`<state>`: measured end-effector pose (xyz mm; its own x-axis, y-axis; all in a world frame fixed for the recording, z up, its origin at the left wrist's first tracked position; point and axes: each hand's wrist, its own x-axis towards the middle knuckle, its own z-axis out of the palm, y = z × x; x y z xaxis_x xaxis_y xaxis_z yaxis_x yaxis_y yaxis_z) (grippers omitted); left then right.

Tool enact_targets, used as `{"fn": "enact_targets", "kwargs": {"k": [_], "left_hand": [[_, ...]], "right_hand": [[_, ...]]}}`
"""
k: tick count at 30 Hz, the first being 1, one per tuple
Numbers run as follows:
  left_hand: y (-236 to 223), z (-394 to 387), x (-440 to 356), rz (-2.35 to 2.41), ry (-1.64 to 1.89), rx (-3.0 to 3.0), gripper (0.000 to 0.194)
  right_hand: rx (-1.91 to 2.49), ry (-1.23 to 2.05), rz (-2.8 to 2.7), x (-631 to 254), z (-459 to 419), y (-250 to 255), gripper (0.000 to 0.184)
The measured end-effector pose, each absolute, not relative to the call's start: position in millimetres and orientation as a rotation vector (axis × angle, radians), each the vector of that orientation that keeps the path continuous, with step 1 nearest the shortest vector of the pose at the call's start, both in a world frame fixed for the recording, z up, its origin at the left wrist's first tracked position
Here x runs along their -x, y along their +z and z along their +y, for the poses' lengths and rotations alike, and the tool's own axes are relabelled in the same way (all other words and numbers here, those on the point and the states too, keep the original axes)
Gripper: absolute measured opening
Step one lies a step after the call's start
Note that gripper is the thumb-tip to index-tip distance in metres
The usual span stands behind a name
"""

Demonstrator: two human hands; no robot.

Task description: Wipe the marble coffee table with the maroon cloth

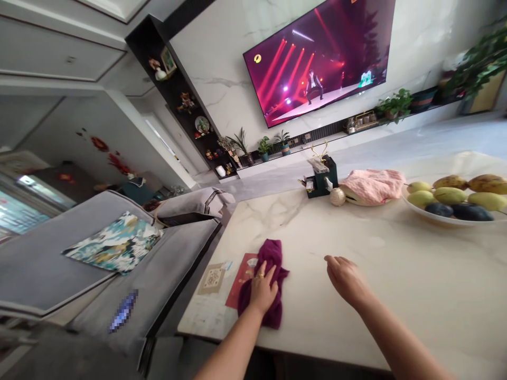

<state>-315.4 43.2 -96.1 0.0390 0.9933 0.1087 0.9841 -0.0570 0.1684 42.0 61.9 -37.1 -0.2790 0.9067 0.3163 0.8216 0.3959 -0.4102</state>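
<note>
Far left: grey sofa (59,248), patterned cushion (119,240) on it. Left end of pale desk (317,311): brown card (212,278), then red card (236,285), partly covered by crumpled purple cloth (273,252). Left hand (263,287) lies on this cloth, open, fingers spread. Dark green organiser (325,179) stands near far edge. Right hand (344,277) over desk, apart from purple cloth, fingers curled closed; contact with surface cannot be told. Farther right: pink cloth (374,184), then white bowl (455,222) of fruit.

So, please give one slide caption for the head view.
Left hand on a purple cloth, right hand over the pale table.
</note>
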Motion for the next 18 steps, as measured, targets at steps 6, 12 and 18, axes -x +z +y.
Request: {"fn": "enact_targets", "kwargs": {"k": [6, 12, 18], "left_hand": [[-96, 25, 249, 1.924, 0.2, -2.242, 0.074], [-87, 8, 251, 1.842, 0.135, -2.212, 0.08], [-76, -11, 328, 1.998, 0.139, -2.134, 0.075]], "right_hand": [[1.565, 0.265, -2.216, -37, 61, -30, 0.036], [1.6, 0.294, -2.258, -31, 60, -30, 0.039], [1.576, 0.29, -2.237, -32, 61, -38, 0.035]]}}
